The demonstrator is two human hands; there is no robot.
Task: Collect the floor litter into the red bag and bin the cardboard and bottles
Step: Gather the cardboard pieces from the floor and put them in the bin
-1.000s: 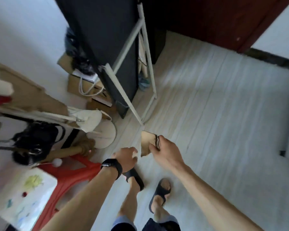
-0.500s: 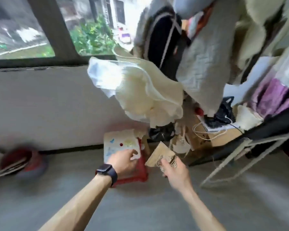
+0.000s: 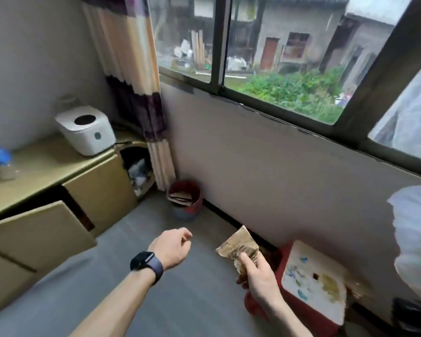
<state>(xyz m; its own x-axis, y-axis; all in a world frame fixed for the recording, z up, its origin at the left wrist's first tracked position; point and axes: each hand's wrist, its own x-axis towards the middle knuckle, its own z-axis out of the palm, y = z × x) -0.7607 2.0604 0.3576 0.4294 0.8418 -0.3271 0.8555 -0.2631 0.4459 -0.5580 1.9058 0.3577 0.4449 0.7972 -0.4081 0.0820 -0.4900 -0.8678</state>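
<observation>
cardboard (image 3: 237, 248): torn brown piece with a printed patch low on it, held up in the air at near right, over the floor (image 3: 180, 300), just left of the red stool (image 3: 306, 317).

right hand (image 3: 259, 278): clamped on the cardboard's lower corner in a pinch. most of the piece stands free above the grip.

left hand (image 3: 171, 246): empty, fingers loosely curled, hanging left of the cardboard and apart from it. watch (image 3: 145, 263) on that wrist.

bin (image 3: 195, 207): red, far, at the foot of the wall (image 3: 277, 166) just right of the curtain (image 3: 136, 93), well apart from the cardboard. its mouth shows toward me. flat scraps (image 3: 180, 197) already lie across the inside.

step in hand, as i judge it: carry this piece to the bin and drop it in.

method notes:
- don't toss from here. a piece this light should flutter and land short.
- walk until my right hand is over the mouth, then lower before letting go.
- turn the piece edge-down so it slides in beside the scraps rather than bridging the rim.
- the left hand is free to steady the rim or press the scraps flat if they block the way.
- a cabinet door (image 3: 41, 229) hangs ajar at near left, so keep to the wall side.

risk: the bin looks light, and a knock could tip it.
</observation>
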